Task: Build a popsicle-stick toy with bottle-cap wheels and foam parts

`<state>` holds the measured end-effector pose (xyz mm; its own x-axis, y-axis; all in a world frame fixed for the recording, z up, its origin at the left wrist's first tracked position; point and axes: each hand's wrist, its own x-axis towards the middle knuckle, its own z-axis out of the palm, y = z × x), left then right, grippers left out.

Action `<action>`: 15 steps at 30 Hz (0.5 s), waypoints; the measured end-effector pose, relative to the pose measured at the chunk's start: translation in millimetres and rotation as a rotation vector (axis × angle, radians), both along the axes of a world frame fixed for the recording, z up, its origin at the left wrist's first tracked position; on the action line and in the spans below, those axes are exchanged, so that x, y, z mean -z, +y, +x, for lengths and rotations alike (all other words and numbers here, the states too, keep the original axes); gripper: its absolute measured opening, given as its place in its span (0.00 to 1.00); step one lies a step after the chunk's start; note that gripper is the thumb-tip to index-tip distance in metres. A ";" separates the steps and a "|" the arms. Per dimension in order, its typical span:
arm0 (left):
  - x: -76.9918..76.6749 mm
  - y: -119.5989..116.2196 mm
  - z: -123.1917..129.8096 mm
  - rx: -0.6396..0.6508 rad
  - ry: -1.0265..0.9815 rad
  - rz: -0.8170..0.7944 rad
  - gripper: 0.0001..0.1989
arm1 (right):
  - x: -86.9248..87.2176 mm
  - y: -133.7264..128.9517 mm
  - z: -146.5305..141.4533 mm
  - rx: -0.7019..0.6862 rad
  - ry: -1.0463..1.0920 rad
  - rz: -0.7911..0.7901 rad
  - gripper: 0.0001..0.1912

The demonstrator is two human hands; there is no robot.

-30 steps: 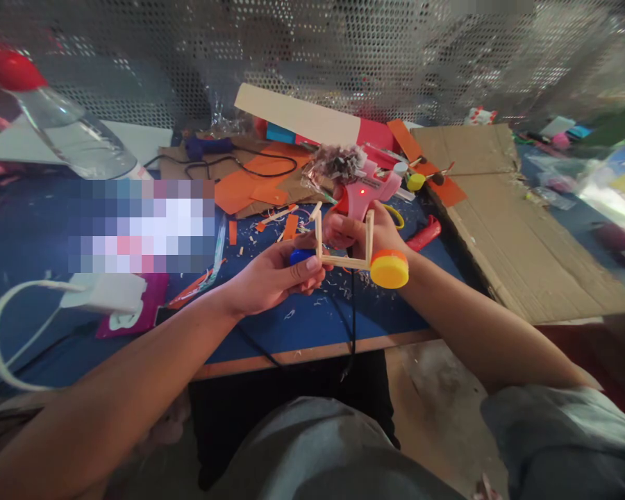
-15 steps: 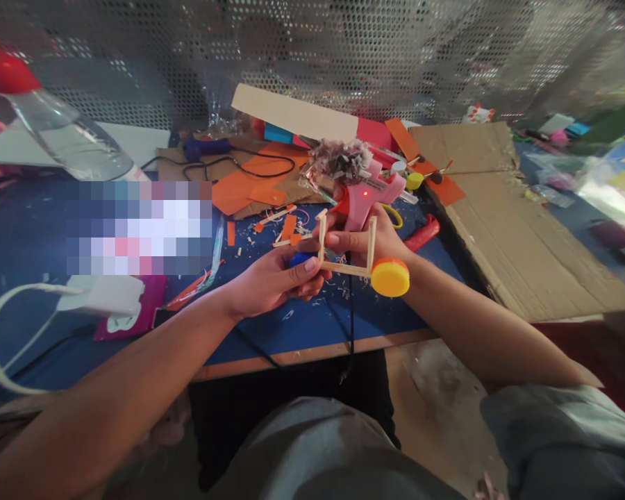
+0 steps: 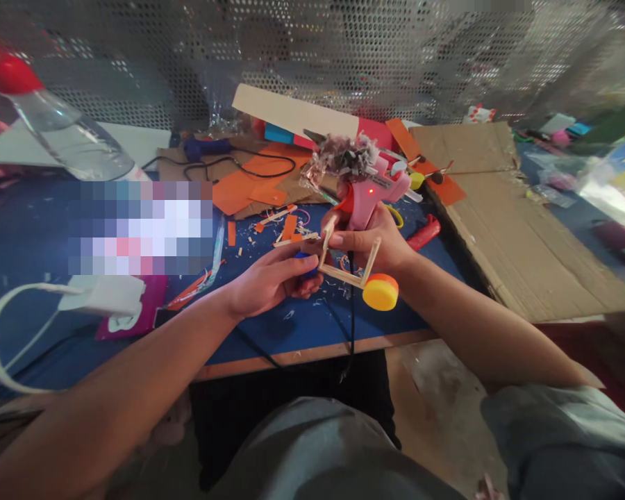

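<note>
My left hand (image 3: 271,283) is closed on a blue bottle cap (image 3: 305,264) at one corner of a small wooden stick frame (image 3: 344,276). At the frame's other lower corner sits a yellow and orange bottle cap (image 3: 380,293). My right hand (image 3: 380,239) is wrapped round a pink glue gun (image 3: 365,203) with a lit red light. Its thumb lies close behind the frame; whether they touch I cannot tell. A grey, fluffy clump (image 3: 350,156) hides the far end of the gun.
Orange paper (image 3: 250,182), wood scraps and shavings litter the blue table (image 3: 292,326). A red-handled tool (image 3: 424,232) and cardboard (image 3: 526,243) lie at the right. At the left stand a water bottle (image 3: 78,139) and a plugged-in white charger (image 3: 109,298). The gun's black cord (image 3: 352,312) hangs over the front edge.
The stick frame has tilted, its yellow cap end swinging down and slightly left. My right hand and the glue gun have shifted a little to the right.
</note>
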<state>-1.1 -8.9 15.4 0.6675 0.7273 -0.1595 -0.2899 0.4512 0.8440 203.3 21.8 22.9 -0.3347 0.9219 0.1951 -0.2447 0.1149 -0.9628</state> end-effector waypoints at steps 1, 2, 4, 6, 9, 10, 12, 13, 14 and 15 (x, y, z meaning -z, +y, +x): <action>0.7 0.1 0.3 -0.009 -0.001 0.002 0.24 | -0.3 -0.1 0.0 -0.001 -0.003 0.004 0.30; 1.4 0.2 0.6 -0.012 0.000 0.008 0.25 | -0.4 -0.2 0.1 0.006 -0.005 0.008 0.29; 3.2 0.4 1.2 -0.011 0.008 0.023 0.26 | -0.4 -0.3 0.7 0.046 0.001 0.026 0.28; 4.8 0.4 1.8 -0.019 0.018 0.033 0.25 | -0.2 -0.4 1.3 0.086 0.018 0.045 0.27; 6.3 0.5 2.7 -0.070 0.019 0.022 0.21 | 0.9 -1.5 1.8 0.089 0.012 0.073 0.25; 6.6 0.5 3.0 -0.089 0.018 0.017 0.19 | 1.4 -2.2 1.8 0.098 -0.001 0.080 0.25; 6.8 0.7 3.8 -0.121 0.014 0.010 0.18 | 2.6 -3.9 1.8 0.133 -0.036 0.085 0.28; 6.9 0.8 4.3 -0.132 0.011 0.012 0.18 | 3.2 -4.9 1.7 0.155 -0.051 0.084 0.29; 6.9 0.9 4.8 -0.140 0.010 0.018 0.18 | 3.7 -5.8 1.5 0.171 -0.065 0.083 0.29; 6.9 1.1 5.4 -0.146 0.007 0.028 0.19 | 4.1 -6.6 1.2 0.180 -0.078 0.086 0.28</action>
